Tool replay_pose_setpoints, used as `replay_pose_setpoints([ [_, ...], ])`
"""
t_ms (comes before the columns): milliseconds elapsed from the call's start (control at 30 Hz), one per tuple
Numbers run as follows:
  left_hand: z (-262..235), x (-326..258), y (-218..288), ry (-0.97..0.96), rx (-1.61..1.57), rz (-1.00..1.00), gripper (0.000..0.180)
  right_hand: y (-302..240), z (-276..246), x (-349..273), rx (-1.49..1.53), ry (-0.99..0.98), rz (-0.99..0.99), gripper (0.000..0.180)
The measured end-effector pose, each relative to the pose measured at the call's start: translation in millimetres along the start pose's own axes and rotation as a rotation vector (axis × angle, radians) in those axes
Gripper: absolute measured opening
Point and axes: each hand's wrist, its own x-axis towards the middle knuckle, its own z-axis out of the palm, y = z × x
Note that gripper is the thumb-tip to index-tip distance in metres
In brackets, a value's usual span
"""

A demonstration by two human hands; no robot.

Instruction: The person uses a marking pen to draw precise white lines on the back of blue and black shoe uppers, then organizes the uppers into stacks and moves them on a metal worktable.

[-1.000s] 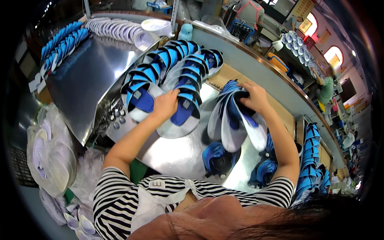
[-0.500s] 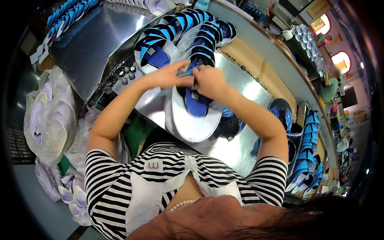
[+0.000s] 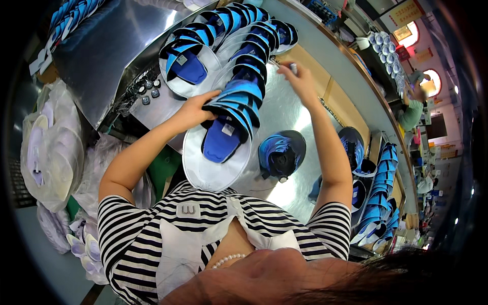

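Observation:
A long row of nested cap-like pieces (image 3: 239, 99) runs across the metal table, blue with black edging. The nearest one shows a broad white brim (image 3: 216, 175) and a dark blue panel with a small label. My left hand (image 3: 195, 109) grips the left edge of the near pieces, thumb and fingers closed round them. Off to the right, over the bare metal, my right hand (image 3: 300, 81) is raised with bent fingers and a small pale thing between them, too small to name. A round black-and-blue piece (image 3: 282, 155) lies between my right forearm and the row.
Another cap-like stack (image 3: 190, 66) stands left of the row, beside several small dark knobs (image 3: 150, 91). Clear bags of white pieces (image 3: 53, 147) hang at left. More blue stacks (image 3: 381, 188) fill a tray at right, along a raised ledge (image 3: 351, 58). A person (image 3: 409, 112) is farther off.
My right hand has left the stack and moved right over the table. My left hand has shifted down-left onto the stack's edge. The near pieces and the round piece now show more fully.

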Motion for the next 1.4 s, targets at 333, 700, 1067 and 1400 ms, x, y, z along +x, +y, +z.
replay_pose_setpoints([
  [333, 12, 14, 2, 0.290, 0.608, 0.211, 0.074, 93, -6, 150, -0.616, 0.122, 0.020, 0.082],
  [700, 24, 34, 1, 0.182, 0.334, 0.130, 0.062, 109, 20, 173, -0.560, 0.128, 0.073, 0.066],
  [1067, -15, 60, 89, 0.283, 0.204, 0.590, 0.045, -13, -132, 110, -0.724, 0.440, -0.142, 0.059],
  [1400, -288, 33, 131, 0.368, 0.579, 0.553, 0.046, -147, 30, 281, -0.490, 0.455, -0.330, 0.064],
])
